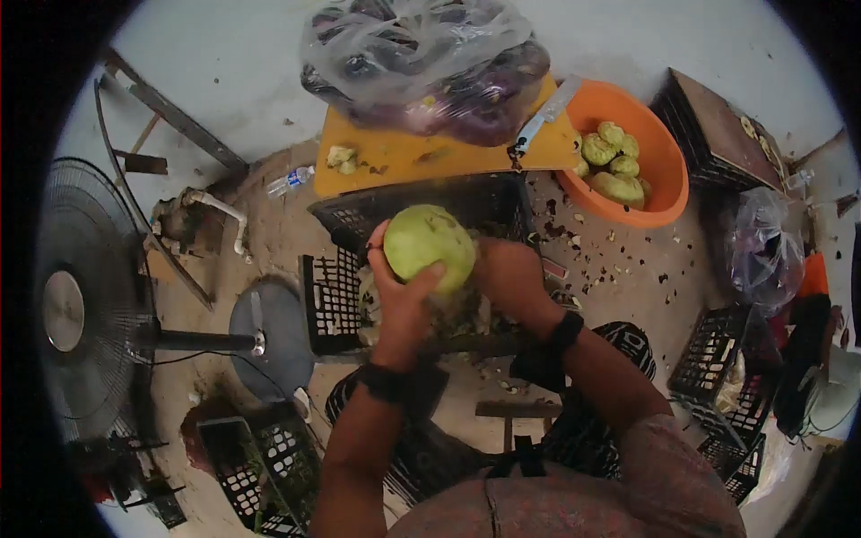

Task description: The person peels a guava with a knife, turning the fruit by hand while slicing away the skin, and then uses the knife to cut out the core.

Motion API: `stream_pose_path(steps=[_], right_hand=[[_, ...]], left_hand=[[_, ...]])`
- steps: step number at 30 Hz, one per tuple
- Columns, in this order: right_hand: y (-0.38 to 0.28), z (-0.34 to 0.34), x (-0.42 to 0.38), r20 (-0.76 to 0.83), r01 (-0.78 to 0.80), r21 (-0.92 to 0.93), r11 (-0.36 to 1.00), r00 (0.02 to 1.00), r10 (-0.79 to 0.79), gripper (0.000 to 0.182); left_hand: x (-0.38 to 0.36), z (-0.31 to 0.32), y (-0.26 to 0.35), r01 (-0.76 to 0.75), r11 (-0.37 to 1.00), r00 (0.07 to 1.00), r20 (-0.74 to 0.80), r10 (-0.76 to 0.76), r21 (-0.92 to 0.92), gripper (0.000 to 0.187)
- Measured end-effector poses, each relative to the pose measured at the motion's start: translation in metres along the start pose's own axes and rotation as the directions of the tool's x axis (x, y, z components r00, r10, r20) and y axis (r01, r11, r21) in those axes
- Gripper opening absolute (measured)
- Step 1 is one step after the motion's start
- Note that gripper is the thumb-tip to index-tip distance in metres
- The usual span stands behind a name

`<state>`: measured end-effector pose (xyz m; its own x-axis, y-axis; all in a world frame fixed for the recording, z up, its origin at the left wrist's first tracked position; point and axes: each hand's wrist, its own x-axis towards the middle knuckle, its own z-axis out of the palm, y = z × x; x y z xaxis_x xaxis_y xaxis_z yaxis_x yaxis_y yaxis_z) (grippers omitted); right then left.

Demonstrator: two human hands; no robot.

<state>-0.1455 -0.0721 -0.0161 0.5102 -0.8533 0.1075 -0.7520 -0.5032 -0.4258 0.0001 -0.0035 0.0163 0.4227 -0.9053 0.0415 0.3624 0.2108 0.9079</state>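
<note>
My left hand (404,309) grips a large, round, pale-green vegetable (426,242), thumb across its near side and fingers round its left. Brownish marks show on its upper right. My right hand (513,280) is closed at the vegetable's right side; its fingers are partly hidden, and I cannot tell what they hold. Beneath both hands stands a black plastic crate (334,300) with pale and green trimmings in it.
A yellow board (408,161) ahead bears a bag of eggplants (448,94) and a knife (543,121). An orange basin (668,184) holds several wrinkled green vegetables (619,166). Scraps litter the floor. A fan (76,309) stands left; black crates (717,359) stand right.
</note>
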Motion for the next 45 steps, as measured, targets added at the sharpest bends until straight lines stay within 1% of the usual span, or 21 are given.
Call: stream_pose_path(steps=[1, 2, 4, 5, 7, 8, 10, 13, 20, 23, 26, 28, 30, 32, 34, 38, 40, 41, 43, 44, 45], right_hand=[[-0.004, -0.003, -0.001, -0.030, -0.035, 0.015, 0.999, 0.999, 0.036, 0.020], [-0.005, -0.004, -0.001, -0.027, -0.031, 0.011, 0.999, 0.999, 0.031, 0.020], [-0.009, -0.008, 0.002, -0.317, -0.044, 0.234, 0.971, 0.941, 0.119, 0.019], [-0.010, -0.013, 0.002, -0.319, -0.040, 0.235, 0.971, 0.941, 0.116, 0.019], [-0.015, -0.027, -0.005, -0.392, 0.212, 0.316, 0.925, 0.917, -0.076, 0.017], [-0.017, -0.031, -0.008, -0.391, 0.211, 0.319, 0.924, 0.918, -0.075, 0.017], [-0.020, -0.038, -0.011, -0.304, 0.300, 0.237, 0.924, 0.926, -0.223, 0.018], [-0.020, -0.040, -0.012, -0.294, 0.335, 0.247, 0.909, 0.920, -0.259, 0.021], [-0.008, -0.027, -0.007, -0.346, 0.329, 0.205, 0.922, 0.905, -0.246, 0.018], [0.000, -0.011, -0.004, -0.359, 0.299, 0.192, 0.935, 0.908, -0.217, 0.020], [0.006, -0.005, -0.001, -0.343, 0.318, 0.132, 0.939, 0.903, -0.258, 0.023], [0.009, -0.009, 0.000, -0.268, 0.353, 0.155, 0.923, 0.914, -0.305, 0.027], [0.010, -0.014, -0.004, -0.227, 0.302, 0.131, 0.944, 0.936, -0.268, 0.026], [0.009, -0.013, -0.003, -0.179, 0.285, 0.112, 0.952, 0.948, -0.263, 0.024], [0.006, -0.006, -0.002, -0.248, 0.295, 0.210, 0.932, 0.938, -0.241, 0.026], [0.009, 0.006, 0.002, -0.258, 0.240, 0.301, 0.923, 0.952, -0.163, 0.028], [0.013, -0.016, 0.002, -0.164, -0.096, 0.468, 0.878, 0.967, 0.193, 0.028], [0.012, -0.021, 0.001, -0.165, -0.096, 0.468, 0.878, 0.967, 0.194, 0.028], [0.008, -0.026, -0.002, -0.334, 0.164, 0.469, 0.868, 0.943, 0.002, 0.028], [0.006, -0.029, -0.007, -0.329, 0.166, 0.468, 0.868, 0.944, -0.004, 0.028], [0.003, -0.032, -0.013, -0.326, 0.224, 0.319, 0.921, 0.938, -0.115, 0.028]], left_hand=[[0.000, 0.001, 0.004, 0.031, 0.994, 0.999, -0.006, -0.031, -0.108, 0.072], [-0.001, 0.001, 0.006, 0.029, 0.993, 0.999, -0.012, -0.030, -0.112, 0.072], [0.002, 0.000, 0.012, 0.099, 0.975, 0.994, -0.020, -0.105, -0.198, 0.070], [0.003, -0.004, 0.010, 0.094, 0.976, 0.995, -0.021, -0.100, -0.197, 0.070], [0.005, -0.011, 0.003, 0.075, 0.981, 0.997, -0.010, -0.078, -0.177, 0.069], [0.004, -0.015, 0.000, 0.076, 0.982, 0.997, -0.012, -0.079, -0.175, 0.069], [0.003, -0.014, 0.001, 0.109, 0.974, 0.993, -0.018, -0.115, -0.200, 0.069], [0.002, -0.014, 0.004, 0.108, 0.977, 0.994, 0.001, -0.110, -0.184, 0.067], [0.000, -0.014, 0.002, 0.167, 0.962, 0.986, 0.052, -0.159, -0.216, 0.062], [0.000, -0.015, -0.004, 0.267, 0.924, 0.962, 0.014, -0.274, -0.274, 0.060], [-0.002, -0.024, -0.007, 0.343, 0.894, 0.938, 0.053, -0.343, -0.287, 0.052], [0.005, -0.042, -0.019, 0.482, 0.822, 0.875, 0.217, -0.433, -0.304, 0.052], [0.004, -0.044, -0.019, 0.488, 0.840, 0.869, 0.227, -0.440, -0.238, 0.055], [0.003, -0.045, -0.014, 0.529, 0.806, 0.844, 0.264, -0.467, -0.266, 0.059], [0.006, -0.047, -0.015, 0.519, 0.806, 0.848, 0.285, -0.446, -0.284, 0.061], [0.005, -0.039, -0.016, 0.433, 0.855, 0.892, 0.270, -0.362, -0.286, 0.066], [0.002, -0.029, -0.011, 0.390, 0.875, 0.907, 0.281, -0.313, -0.286, 0.068], [0.000, -0.020, -0.006, 0.336, 0.915, 0.924, 0.268, -0.274, -0.222, 0.070], [0.002, -0.015, -0.005, 0.270, 0.949, 0.942, 0.250, -0.225, -0.165, 0.072], [0.003, -0.014, -0.006, 0.247, 0.962, 0.952, 0.215, -0.218, -0.116, 0.071], [0.003, -0.015, -0.008, 0.226, 0.972, 0.960, 0.182, -0.211, -0.064, 0.071]])
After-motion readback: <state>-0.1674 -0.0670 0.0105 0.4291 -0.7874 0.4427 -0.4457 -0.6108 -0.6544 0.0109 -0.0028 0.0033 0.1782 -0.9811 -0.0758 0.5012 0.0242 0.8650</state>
